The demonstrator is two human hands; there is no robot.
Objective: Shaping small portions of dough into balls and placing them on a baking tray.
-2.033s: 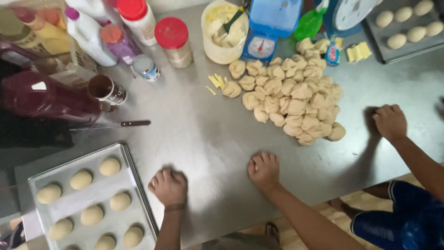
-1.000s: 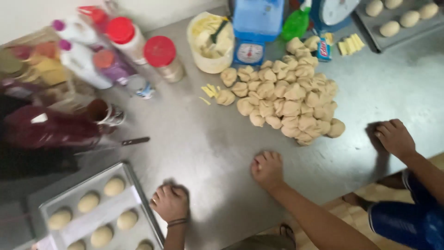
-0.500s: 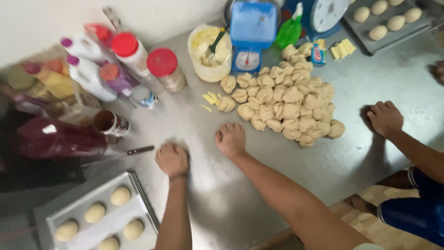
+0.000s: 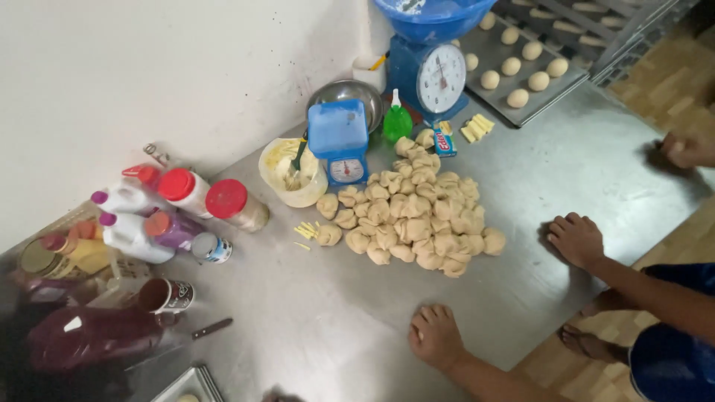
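— Steel table (image 4: 313, 320), head view. State of the hands?

— Right hand (image 4: 436, 335) lies palm down on the bare metal at the near edge, fingers spread flat, holding nothing. Left hand (image 4: 277, 397) shows only as a sliver at the bottom border, so I cannot tell its grip.

— Nearest item?

— Heap of dough pieces (image 4: 417, 223), mid-table, farther off than the right hand and apart from it. A co-worker's hand (image 4: 577, 238) rests on the table to the heap's right.

— Advice on handling?

— In my judgement, take pieces one at a time from the heap's near edge, which faces the right hand. That leaves the rest of the pile undisturbed and keeps clear of the co-worker's side.

— Orientation?

— The heap is irregular and has no pointing end. Its longer spread appears to run from the far end, beside the small blue scale (image 4: 339, 145), toward the near right.
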